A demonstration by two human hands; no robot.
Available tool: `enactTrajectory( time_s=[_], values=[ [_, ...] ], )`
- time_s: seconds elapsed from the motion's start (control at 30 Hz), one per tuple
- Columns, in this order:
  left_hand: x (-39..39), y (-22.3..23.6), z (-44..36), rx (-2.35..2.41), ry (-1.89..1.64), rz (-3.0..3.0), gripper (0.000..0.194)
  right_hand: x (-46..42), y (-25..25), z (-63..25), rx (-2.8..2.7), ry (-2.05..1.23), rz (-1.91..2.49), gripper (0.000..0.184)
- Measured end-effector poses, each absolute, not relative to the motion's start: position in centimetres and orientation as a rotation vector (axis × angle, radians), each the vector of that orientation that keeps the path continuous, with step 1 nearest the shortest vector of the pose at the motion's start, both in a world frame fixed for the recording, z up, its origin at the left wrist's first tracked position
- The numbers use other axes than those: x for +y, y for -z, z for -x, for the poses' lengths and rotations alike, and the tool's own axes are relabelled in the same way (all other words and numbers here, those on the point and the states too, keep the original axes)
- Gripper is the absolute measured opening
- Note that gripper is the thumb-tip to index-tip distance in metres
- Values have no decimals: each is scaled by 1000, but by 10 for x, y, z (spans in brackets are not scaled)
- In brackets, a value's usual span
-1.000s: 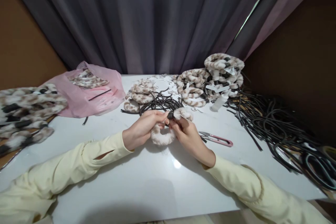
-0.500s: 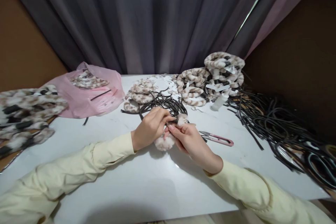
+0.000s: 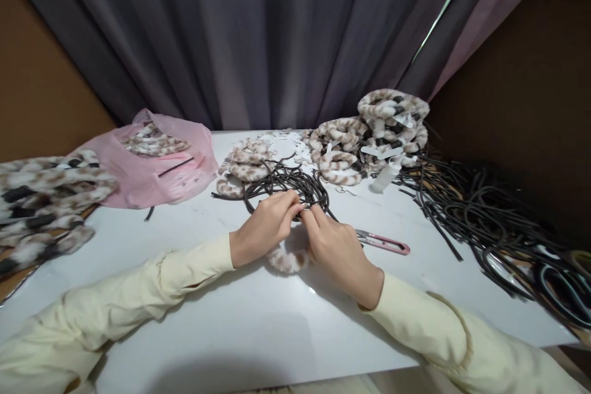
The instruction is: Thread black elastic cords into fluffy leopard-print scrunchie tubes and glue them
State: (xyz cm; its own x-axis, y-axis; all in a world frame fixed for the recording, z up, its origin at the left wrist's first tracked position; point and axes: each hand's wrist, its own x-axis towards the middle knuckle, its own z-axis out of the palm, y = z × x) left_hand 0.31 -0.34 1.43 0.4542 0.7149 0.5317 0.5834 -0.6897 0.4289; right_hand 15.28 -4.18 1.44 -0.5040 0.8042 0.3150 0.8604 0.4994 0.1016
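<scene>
My left hand and my right hand meet over the table, both closed with fingertips pinched together. Between and below them curves a fluffy white-and-brown fur strap, which both hands appear to grip; the exact spot under the fingertips is hidden. Just beyond the fingers lies a coil of black cords. A pair of pink-handled thread snips rests on the table to the right of my right hand.
A pink plastic bag and a pile of fur straps are at left. More fur loops are stacked at back right, beside a small translucent bottle. Black cords heap along the right side of the white table.
My right hand has turned over, back now upward, and its fingertips have come up against the left ones. The fluffy end that showed above the fingers is out of sight.
</scene>
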Motion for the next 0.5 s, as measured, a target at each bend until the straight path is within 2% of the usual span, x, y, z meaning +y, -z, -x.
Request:
enactTrajectory(
  time_s=[0.1, 0.23, 0.5],
  values=[
    [-7, -22, -3, 1201, -944, -2386, 11, -37, -14, -155, -2498, 386, 1389, 28],
    [-11, -30, -3, 1235, -879, -2239, 13, -31, -12, -161, -2435, 255, 1389, 32],
    [-9, -28, 0, 1136, -825, -1911, 18, -18, -10, -165, -2133, -451, 1124, 18]
  ],
)
